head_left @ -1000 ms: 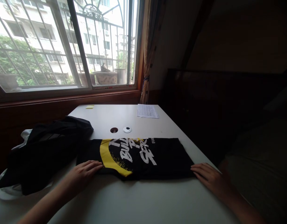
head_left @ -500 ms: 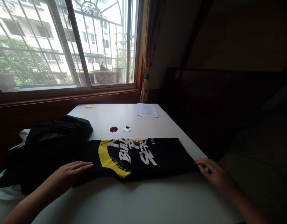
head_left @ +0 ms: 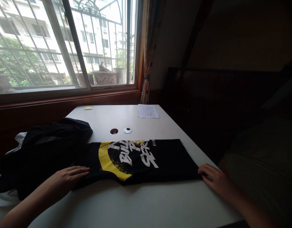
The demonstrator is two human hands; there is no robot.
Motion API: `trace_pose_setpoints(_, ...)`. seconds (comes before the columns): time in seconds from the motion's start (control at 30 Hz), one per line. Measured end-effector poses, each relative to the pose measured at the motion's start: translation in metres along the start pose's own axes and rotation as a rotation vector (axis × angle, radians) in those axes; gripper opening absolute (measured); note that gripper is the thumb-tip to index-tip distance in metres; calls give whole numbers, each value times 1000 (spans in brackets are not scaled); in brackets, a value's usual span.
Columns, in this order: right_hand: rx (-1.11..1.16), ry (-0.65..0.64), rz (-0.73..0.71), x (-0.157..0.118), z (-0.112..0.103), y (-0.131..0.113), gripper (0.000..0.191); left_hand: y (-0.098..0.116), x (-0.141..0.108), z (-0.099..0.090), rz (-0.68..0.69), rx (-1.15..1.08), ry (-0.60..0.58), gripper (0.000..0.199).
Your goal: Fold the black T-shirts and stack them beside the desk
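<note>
A black T-shirt (head_left: pixel 174 161) with white lettering and a yellow ring print lies folded lengthwise across the white table (head_left: pixel 127 202). My left hand (head_left: pixel 70 175) rests at its left end, fingers stretched out together over the dark cloth. At the other end, my right hand (head_left: pixel 213 177) pinches the near right corner between thumb and fingers. The shirt's near edge bulges slightly below the yellow print. The shirt's left end runs into a dark heap of clothes (head_left: pixel 39 155), and the border between them is hard to make out.
Behind the shirt are a round cable hole (head_left: pixel 114 131) and a white round cover (head_left: pixel 127 130). Printed sheets (head_left: pixel 148 111) and a yellow note (head_left: pixel 88 108) lie at the table's far end. A barred window (head_left: pixel 108 47) and a curtain (head_left: pixel 147 63) stand beyond.
My left hand has slid a little left and towards me along the cloth. The right hand, still on the corner, has moved slightly nearer. The whole view has shifted a little.
</note>
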State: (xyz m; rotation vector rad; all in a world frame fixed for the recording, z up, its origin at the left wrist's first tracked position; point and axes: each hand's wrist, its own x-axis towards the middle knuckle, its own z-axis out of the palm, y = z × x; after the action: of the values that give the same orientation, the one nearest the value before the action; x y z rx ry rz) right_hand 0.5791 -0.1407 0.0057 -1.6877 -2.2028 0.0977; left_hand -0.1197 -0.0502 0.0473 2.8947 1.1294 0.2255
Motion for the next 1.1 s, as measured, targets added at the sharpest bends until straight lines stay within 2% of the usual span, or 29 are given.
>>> trace_pose_setpoints(0.13, -61, 84, -17, -1, 0, -1, 19, -6, -9, -7, -29, 39, 39, 58)
trace_pose_setpoints(0.23, -116, 139, -59, 1, -5, -9, 20, -2, -11, -10, -9, 88, 84, 55)
trace_pose_setpoints(0.4, -146, 83, -106, 10, -8, -30, 28, 30, 6, -10, 34, 130, 71, 51)
trace_pose_setpoints(0.5, -130, 39, -107, 15, -2, -35, 29, 51, 25, -3, 84, 117, 82, 46)
trace_pose_setpoints(0.6, -109, 42, -119, 19, 3, -35, 24, 61, 44, 7, 128, 118, 127, 38)
trace_pose_setpoints(0.7, -111, 59, -132, 20, 3, -32, 22, 60, 57, 10, 161, 135, 152, 33)
trace_pose_setpoints(0.83, -113, 103, -143, 20, -3, -28, 22, 54, 62, 0, 148, 98, 182, 31)
trace_pose_setpoints(0.97, -76, 227, -132, 22, -9, -28, 23, 48, 60, -6, 80, 105, 225, 29)
trace_pose_setpoints(1.1, -26, 345, -101, 27, -10, -33, 23, 49, 60, 4, 79, 156, 262, 24)
